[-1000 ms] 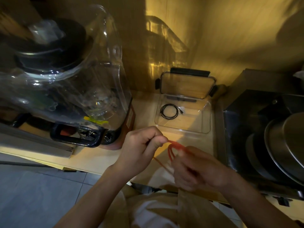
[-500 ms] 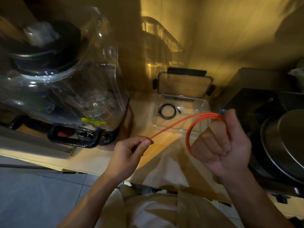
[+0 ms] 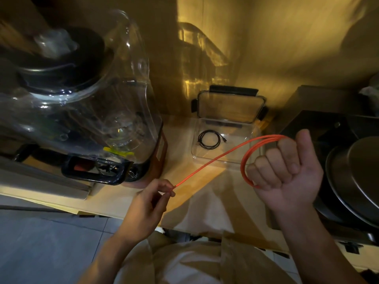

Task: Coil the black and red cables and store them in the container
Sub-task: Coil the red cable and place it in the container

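The red cable (image 3: pixel 215 158) runs taut through the air between both hands. My right hand (image 3: pixel 287 171) is a raised fist with loops of the cable wrapped around its fingers. My left hand (image 3: pixel 149 203) pinches the cable's free end between thumb and fingers, lower and to the left. The black cable (image 3: pixel 209 139) lies coiled on the floor of the clear plastic container (image 3: pixel 242 158), which stands open on the counter beyond my hands. Its lid (image 3: pixel 230 106) leans upright against the wall behind it.
A large clear blender jug (image 3: pixel 92 103) with a black handle fills the left of the counter. A dark appliance with metal pans (image 3: pixel 354 177) stands on the right. The wooden counter edge (image 3: pixel 61 208) runs below, with grey floor to the lower left.
My hands were together around small red loops; my right hand swung up and right with the loops on its fingers, drawing the cable taut. In the last half second little has moved.
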